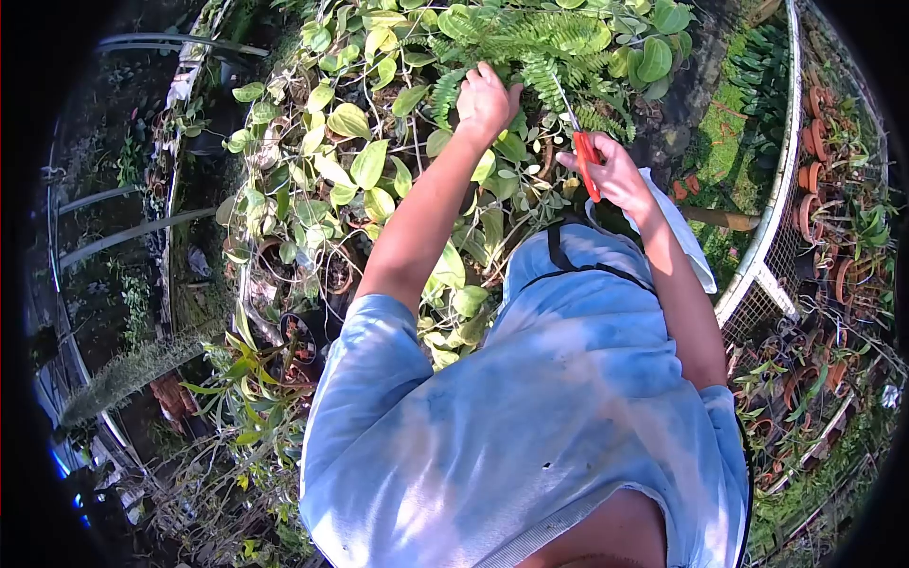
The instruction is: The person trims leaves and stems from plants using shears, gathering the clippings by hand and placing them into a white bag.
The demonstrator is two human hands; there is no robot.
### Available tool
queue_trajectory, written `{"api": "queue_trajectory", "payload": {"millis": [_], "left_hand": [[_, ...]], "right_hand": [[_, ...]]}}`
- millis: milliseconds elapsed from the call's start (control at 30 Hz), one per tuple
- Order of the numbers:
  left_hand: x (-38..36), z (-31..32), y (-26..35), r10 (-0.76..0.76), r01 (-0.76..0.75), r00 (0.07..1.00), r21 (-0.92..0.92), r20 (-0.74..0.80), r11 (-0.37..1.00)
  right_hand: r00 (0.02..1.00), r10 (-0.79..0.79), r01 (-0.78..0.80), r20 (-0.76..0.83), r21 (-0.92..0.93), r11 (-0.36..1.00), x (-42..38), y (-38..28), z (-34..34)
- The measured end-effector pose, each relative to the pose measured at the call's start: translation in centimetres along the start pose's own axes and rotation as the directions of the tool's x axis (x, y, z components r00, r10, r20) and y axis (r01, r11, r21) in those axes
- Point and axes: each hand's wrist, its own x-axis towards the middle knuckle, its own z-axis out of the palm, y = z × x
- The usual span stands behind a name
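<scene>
My left hand [487, 100] reaches into the foliage at the near side of a green fern [530, 43]. Its fingers curl in among the fronds, and their tips and whatever they hold are hidden. To the right, my right hand [615, 173] grips scissors [586, 163] by their orange handles. The thin metal blades point up and slightly left into the fern fronds. Broad-leaved vines [369, 163] with green and yellowish leaves surround the fern and hang below my left forearm.
A white cloth or bag [684, 232] hangs by my right hip. Beyond it, a curved pale frame with wire mesh [753, 298] borders rows of terracotta pots [810, 178]. Metal bars [142, 232] cross the shaded left side. Potted plants [298, 336] stand lower left.
</scene>
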Motion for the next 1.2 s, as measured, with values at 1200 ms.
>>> {"api": "queue_trajectory", "payload": {"millis": [1200], "left_hand": [[9.4, 1.4, -7.8, -0.193, 0.420, 0.907, -0.776, 0.375, 0.470]], "right_hand": [[0.998, 0.013, -0.005, -0.062, 0.126, 0.992, -1.7, 0.8, -1.8]]}}
